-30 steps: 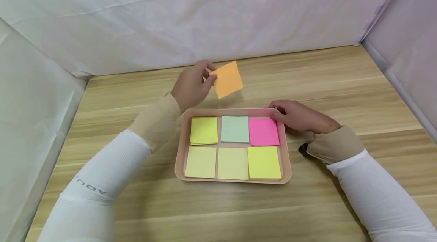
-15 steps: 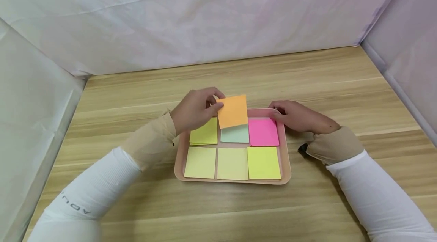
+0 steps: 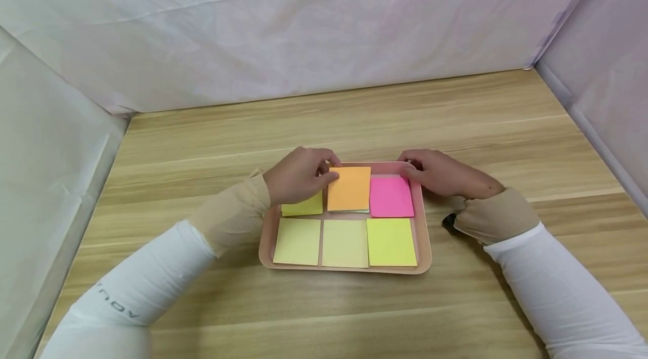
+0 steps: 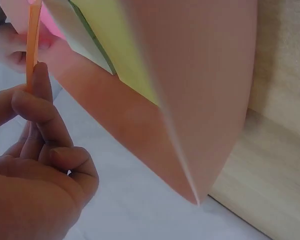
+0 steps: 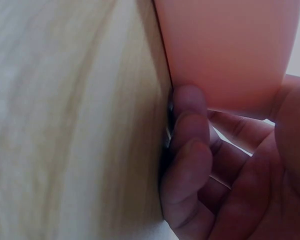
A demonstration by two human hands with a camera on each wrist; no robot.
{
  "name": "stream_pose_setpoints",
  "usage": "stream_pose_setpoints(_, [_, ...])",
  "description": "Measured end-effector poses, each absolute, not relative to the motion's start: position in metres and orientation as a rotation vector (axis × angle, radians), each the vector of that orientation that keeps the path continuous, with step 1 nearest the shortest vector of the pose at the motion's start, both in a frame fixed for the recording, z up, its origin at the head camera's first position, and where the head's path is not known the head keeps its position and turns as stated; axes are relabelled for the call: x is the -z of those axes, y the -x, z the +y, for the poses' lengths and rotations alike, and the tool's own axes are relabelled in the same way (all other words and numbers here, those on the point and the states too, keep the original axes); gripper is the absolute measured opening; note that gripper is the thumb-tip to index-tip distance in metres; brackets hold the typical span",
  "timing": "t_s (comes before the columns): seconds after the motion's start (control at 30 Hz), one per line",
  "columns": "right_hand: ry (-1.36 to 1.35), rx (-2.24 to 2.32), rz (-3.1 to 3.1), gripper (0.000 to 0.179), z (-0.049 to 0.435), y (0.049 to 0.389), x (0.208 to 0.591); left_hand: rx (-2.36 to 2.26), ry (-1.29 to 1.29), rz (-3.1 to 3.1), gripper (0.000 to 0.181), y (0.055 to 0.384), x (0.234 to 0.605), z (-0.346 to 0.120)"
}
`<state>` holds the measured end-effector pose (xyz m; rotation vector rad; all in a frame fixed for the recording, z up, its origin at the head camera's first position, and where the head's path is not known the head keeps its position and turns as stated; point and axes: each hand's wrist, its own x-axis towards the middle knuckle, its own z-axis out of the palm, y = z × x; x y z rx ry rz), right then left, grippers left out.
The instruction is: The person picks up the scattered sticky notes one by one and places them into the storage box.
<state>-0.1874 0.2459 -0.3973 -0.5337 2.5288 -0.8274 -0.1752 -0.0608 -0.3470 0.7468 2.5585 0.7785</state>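
Observation:
My left hand (image 3: 298, 176) pinches the left edge of an orange sticky note pad (image 3: 349, 187) between thumb and fingers. The pad overlaps the pale green sticky note pad (image 3: 358, 211) in the top middle of the pink tray (image 3: 346, 271), whose lower edge peeks out. In the left wrist view the orange pad (image 4: 33, 45) shows edge-on, a thin block above the tray floor. My right hand (image 3: 445, 173) grips the tray's far right corner, thumb over the rim and fingers curled outside the wall (image 5: 225, 55). A pink sticky note pad (image 3: 392, 197) lies beside that thumb.
The tray also holds a yellow-green pad (image 3: 306, 207) partly behind my left hand, two pale yellow pads (image 3: 296, 242) and a bright yellow pad (image 3: 391, 242) along the near side. White cloth walls (image 3: 304, 38) border the wooden table (image 3: 324, 314).
My left hand has brought the orange pad from behind the tray toward me and down over the pale green pad, levelling it. My right hand has stayed at the tray's corner.

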Motion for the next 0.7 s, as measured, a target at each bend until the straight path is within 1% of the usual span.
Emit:
stream_pose_setpoints(0.17, [0.549, 0.822, 2.532, 0.022, 0.245, 0.188, 0.397, -0.589, -0.741, 2.678, 0.021, 0.175, 0.351, -0.057])
stream_pose_setpoints(0.3, [0.553, 0.821, 2.535, 0.022, 0.244, 0.188, 0.396, -0.475, -0.716, 2.722, 0.017, 0.176, 0.356, -0.055])
stream_pose_setpoints(0.5, [0.551, 0.835, 2.526, 0.024, 0.244, 0.187, 0.395, -0.424, -0.658, 2.696, 0.011, 0.176, 0.363, -0.055])
stream_pose_setpoints(0.7, [0.556, 0.826, 2.526, 0.022, 0.243, 0.187, 0.397, -0.422, -0.658, 2.722, 0.009, 0.174, 0.366, -0.056])
